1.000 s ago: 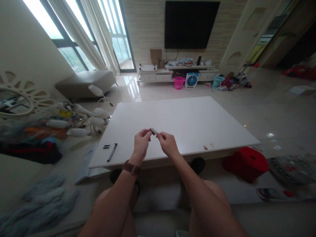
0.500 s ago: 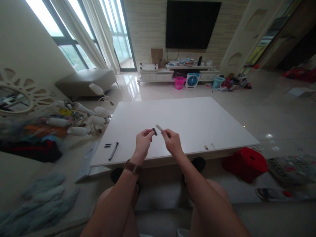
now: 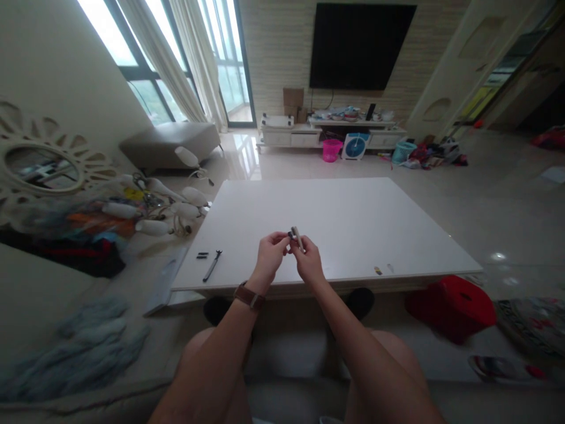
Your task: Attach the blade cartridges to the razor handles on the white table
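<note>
My left hand [image 3: 271, 254] and my right hand [image 3: 309, 263] meet above the near part of a white table [image 3: 353, 212]. The right hand pinches a small pale stick-shaped piece [image 3: 297, 237]. The left hand's fingertips pinch a tiny dark piece [image 3: 290, 235] against it. A brown watch sits on my left wrist [image 3: 248, 295]. A slim black tool [image 3: 212, 265] and a small black part [image 3: 202, 255] lie on the table's near left corner. Two tiny bits [image 3: 384, 269] lie near the right front edge.
A red stool [image 3: 452, 298] stands right of my knees. A chandelier with white shades [image 3: 163, 206] and clutter lie on the floor at left, beside a round mirror [image 3: 42, 168]. A TV [image 3: 359, 47] and low cabinet stand at the far wall.
My hands had pulled apart, each with one small piece; now they are back together with the pieces touching. The view has shifted slightly left.
</note>
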A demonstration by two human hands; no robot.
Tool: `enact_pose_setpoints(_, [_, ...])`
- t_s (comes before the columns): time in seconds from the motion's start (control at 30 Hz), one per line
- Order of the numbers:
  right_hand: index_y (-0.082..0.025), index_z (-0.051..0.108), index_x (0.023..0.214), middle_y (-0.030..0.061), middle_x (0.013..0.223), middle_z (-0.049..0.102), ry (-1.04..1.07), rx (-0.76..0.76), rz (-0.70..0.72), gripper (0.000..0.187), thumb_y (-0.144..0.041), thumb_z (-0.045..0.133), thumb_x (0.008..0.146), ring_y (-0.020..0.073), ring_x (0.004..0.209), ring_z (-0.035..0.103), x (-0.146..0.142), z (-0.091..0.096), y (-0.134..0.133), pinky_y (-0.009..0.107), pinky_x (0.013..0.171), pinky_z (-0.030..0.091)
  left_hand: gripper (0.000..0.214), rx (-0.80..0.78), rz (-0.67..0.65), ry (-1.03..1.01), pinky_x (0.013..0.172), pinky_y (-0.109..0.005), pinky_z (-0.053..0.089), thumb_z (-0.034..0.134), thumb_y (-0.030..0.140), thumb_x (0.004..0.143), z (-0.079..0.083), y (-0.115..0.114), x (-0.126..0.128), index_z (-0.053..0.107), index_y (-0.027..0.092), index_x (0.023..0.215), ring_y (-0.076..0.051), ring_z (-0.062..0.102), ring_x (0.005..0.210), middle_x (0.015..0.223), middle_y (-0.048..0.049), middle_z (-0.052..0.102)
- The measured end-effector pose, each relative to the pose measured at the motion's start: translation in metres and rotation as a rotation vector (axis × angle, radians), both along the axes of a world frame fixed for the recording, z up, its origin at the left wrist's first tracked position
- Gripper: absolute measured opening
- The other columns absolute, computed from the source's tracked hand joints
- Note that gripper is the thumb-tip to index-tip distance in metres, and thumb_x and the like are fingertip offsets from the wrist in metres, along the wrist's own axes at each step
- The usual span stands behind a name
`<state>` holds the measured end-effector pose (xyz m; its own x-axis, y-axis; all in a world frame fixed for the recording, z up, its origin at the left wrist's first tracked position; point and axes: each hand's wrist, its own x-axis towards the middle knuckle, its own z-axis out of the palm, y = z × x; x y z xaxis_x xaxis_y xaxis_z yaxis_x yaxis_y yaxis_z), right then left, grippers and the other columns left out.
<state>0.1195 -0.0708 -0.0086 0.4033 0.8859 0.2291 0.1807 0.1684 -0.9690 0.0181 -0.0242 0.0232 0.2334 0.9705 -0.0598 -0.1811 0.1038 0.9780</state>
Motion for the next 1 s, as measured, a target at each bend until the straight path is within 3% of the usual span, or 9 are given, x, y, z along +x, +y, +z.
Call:
enact_pose_setpoints(0.33, [-0.017,0.075,0.084,0.0039,0.076,0.072,0.042,0.016,-0.163,0.026,-0.042,0.069,0.081,0.0158,0.063,0.054,-0.003,-0.001,0.000,0.028,0.063,0.042,0.028,0.055,-0.009,0.053,0.054,-0.025,0.041,0.079,0.039,0.066,0.000,0.001,-0.002,0.070,0.015,0.077,-0.012,0.056,0.060,0.072,-0.0042,0.068])
enact_pose_setpoints(0.63, [-0.016,0.078,0.094,0.0005,0.064,0.065,0.094,-0.041,-0.187,0.030,-0.039,0.071,0.076,0.0099,0.048,0.035,-0.002,0.009,-0.005,0.026,0.047,0.029,0.023,-0.116,-0.048,-0.107,0.065,-0.025,0.046,0.076,0.027,0.065,-0.003,0.003,-0.003,0.075,0.013,0.083,-0.007,0.053,0.061,0.078,-0.0041,0.069])
enact_pose_setpoints(0.8, [-0.015,0.077,0.089,0.0019,0.068,0.067,0.106,-0.003,-0.232,0.028,-0.038,0.071,0.075,0.0098,0.050,0.038,-0.002,0.009,-0.005,0.026,0.048,0.031,0.026,-0.131,-0.052,-0.125,0.063,-0.024,0.044,0.077,0.026,0.064,-0.001,0.002,0.001,0.076,0.014,0.087,-0.007,0.051,0.059,0.079,-0.0037,0.068])
enact_pose_setpoints(1.0, [-0.016,0.073,0.085,0.0040,0.077,0.070,0.063,0.008,-0.241,0.026,-0.039,0.073,0.074,0.0122,0.057,0.048,-0.001,0.008,-0.005,0.027,0.055,0.038,0.029,0.011,-0.023,-0.032,0.059,-0.026,0.043,0.081,0.039,0.064,0.000,0.002,0.000,0.075,0.013,0.077,-0.011,0.054,0.060,0.072,-0.0047,0.068])
